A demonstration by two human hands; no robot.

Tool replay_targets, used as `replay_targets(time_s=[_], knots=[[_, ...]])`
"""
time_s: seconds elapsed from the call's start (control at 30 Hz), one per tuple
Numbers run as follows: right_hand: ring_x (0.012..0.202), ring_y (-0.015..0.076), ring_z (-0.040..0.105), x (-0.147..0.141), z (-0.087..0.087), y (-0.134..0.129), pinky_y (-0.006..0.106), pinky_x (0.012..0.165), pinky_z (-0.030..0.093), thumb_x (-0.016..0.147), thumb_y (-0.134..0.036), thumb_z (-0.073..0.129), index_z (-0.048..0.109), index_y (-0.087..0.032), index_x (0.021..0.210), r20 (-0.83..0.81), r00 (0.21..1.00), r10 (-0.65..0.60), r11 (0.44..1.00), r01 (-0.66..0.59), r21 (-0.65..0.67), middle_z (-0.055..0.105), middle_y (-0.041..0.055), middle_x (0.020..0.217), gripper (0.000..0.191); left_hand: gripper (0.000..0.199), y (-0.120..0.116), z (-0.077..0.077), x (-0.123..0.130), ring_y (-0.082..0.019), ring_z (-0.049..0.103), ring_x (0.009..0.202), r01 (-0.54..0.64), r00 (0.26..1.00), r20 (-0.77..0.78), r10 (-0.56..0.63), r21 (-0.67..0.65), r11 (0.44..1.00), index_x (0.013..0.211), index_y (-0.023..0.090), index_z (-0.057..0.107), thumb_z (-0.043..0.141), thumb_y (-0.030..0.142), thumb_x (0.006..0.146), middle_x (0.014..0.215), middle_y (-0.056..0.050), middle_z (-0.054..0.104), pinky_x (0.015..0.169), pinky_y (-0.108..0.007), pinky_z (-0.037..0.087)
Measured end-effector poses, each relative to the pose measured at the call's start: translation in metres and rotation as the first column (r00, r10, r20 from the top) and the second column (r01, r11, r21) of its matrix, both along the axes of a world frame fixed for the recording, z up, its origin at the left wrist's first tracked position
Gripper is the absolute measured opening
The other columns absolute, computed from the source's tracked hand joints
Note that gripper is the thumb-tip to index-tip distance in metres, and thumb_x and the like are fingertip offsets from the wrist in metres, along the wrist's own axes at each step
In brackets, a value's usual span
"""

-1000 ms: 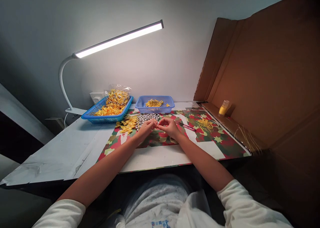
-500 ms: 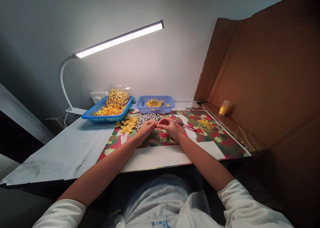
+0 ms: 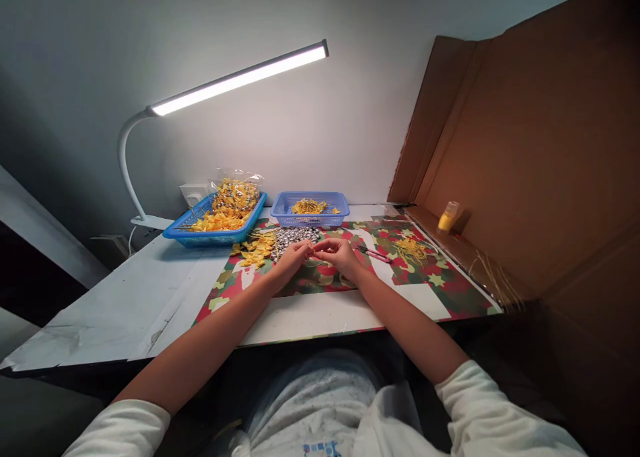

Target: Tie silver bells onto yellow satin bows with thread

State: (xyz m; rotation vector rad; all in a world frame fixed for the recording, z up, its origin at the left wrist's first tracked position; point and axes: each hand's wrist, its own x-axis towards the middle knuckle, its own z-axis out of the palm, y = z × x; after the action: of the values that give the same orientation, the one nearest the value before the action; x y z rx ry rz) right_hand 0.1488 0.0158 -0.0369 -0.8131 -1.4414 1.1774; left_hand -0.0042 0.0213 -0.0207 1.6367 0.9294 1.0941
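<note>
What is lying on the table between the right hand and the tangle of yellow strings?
In the head view, a pink tool with dark tips lies on the patterned sheet between the right hand and the yellow strings.

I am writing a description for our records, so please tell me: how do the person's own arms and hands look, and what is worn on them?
The left hand and right hand are ungloved, with no watch or bracelet visible. Both forearms are bare up to loose, creased white sleeves, which end near the elbows.
</note>
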Motion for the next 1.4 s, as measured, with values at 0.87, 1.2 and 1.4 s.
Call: replay_targets(time_s=[0.87,1.2,1.4], knots=[[0.065,0.0105,0.053,0.001,0.009,0.004,0.025,0.067,0.042,0.051,-0.034,0.080,0.064,-0.019,0.064,-0.179,0.982,-0.066,0.987,0.037,-0.158,0.059,-0.0039,0.063,0.026,0.020,0.003,-0.002,0.000,-0.009,0.026,0.047,0.038,0.986,0.166,-0.017,-0.122,0.992,0.079,0.019,0.053,0.055,0.036,0.070,0.051,0.009,0.031,0.048,-0.023,0.020],[0.062,0.0092,0.054,0.008,0.008,0.009,0.023,0.062,0.042,0.054,-0.024,0.071,0.058,-0.019,0.062,-0.218,0.967,-0.135,0.920,0.040,-0.391,0.063,-0.0030,0.067,0.016,0.017,0.011,-0.009,-0.001,-0.008,0.025,0.045,0.010,0.976,0.215,0.014,-0.110,0.994,0.081,0.019,0.052,0.053,0.028,0.066,0.049,0.010,0.031,0.047,-0.021,0.018],[0.061,0.0133,0.060,0.009,0.008,0.009,0.024,0.059,0.044,0.056,-0.022,0.064,0.059,-0.018,0.060,-0.106,0.984,-0.143,0.888,0.081,-0.452,0.066,0.0017,0.064,0.008,0.018,0.015,-0.013,-0.002,-0.009,0.028,0.047,0.018,0.966,0.258,0.002,-0.074,0.997,0.082,0.019,0.051,0.054,0.027,0.066,0.052,0.009,0.035,0.048,-0.022,0.021]])
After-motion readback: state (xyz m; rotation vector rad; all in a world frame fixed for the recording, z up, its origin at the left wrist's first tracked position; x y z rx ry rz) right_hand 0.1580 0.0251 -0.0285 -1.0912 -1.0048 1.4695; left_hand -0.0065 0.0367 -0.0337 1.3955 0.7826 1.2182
